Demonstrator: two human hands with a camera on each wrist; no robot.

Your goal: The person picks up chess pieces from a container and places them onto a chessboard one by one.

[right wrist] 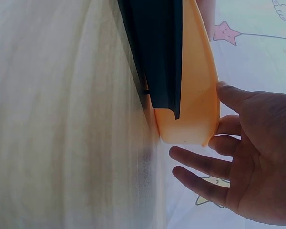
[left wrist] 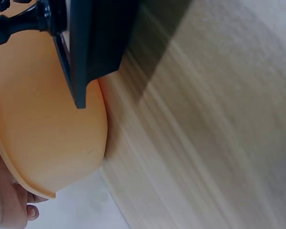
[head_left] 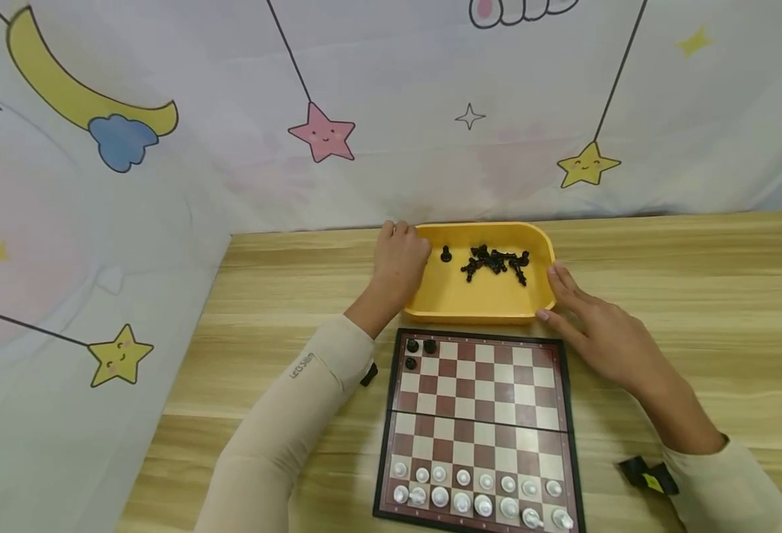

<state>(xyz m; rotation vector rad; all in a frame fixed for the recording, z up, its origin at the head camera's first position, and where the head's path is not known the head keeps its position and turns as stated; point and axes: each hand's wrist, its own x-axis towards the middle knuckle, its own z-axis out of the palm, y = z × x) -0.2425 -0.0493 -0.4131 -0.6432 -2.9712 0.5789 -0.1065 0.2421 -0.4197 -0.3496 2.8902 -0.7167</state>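
Observation:
A yellow plastic tray (head_left: 478, 300) stands at the far side of the table. Inside it lie several black chess pieces (head_left: 494, 260), mostly heaped together, with one upright piece (head_left: 446, 254) apart on the left. My left hand (head_left: 399, 259) grips the tray's left rim with curled fingers. At the right front corner, my right hand (head_left: 604, 340) holds the tray between thumb and first fingers; the other two stick out straight in the right wrist view. Just in front is a chessboard (head_left: 478, 414), with three black pieces in its far left corner and two rows of white pieces (head_left: 483, 505) nearest me.
The wood-grain table (head_left: 691, 296) meets a patterned cloth backdrop (head_left: 418, 148) right behind the tray. Another stretch of cloth runs along the left. The board's far edge (right wrist: 164, 57) lies close to the tray's front wall. Black wrist-camera parts (head_left: 651, 476) show beside the right sleeve.

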